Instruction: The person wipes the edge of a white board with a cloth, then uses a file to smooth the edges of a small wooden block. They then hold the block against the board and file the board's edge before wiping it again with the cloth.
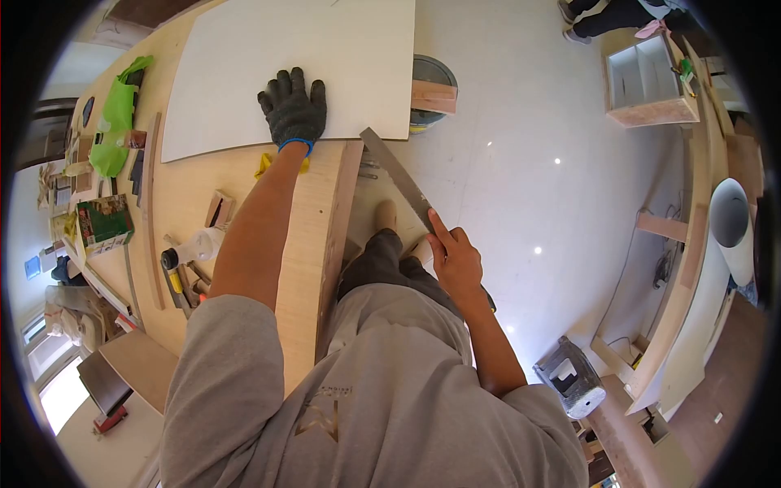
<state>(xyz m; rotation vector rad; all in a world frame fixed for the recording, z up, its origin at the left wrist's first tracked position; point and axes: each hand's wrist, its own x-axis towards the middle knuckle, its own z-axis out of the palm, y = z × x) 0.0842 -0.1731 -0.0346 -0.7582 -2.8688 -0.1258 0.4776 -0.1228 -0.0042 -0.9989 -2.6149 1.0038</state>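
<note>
In a dark knitted glove with a blue cuff, my left hand point(294, 111) lies flat on a large white board point(215, 85), fingers spread. The board rests on a wooden workbench point(281, 215), its right part jutting past the bench edge. My bare right hand point(457, 262) is closed around the handle end of a handsaw point(396, 173), hiding most of the handle. The saw's blade slants up and left, its tip overlapping the board's near edge in this view. A bit of yellow cloth point(263, 165) shows under the board beside my left wrist.
On the bench lie a green plastic bag point(116, 122), a green box point(104, 223), a clear bottle point(195, 246) and a long wood strip point(151, 220). A round bin point(437, 71) stands beyond the board. Right are a white cabinet box point(647, 77), a step stool point(571, 378) and another person's legs point(606, 20).
</note>
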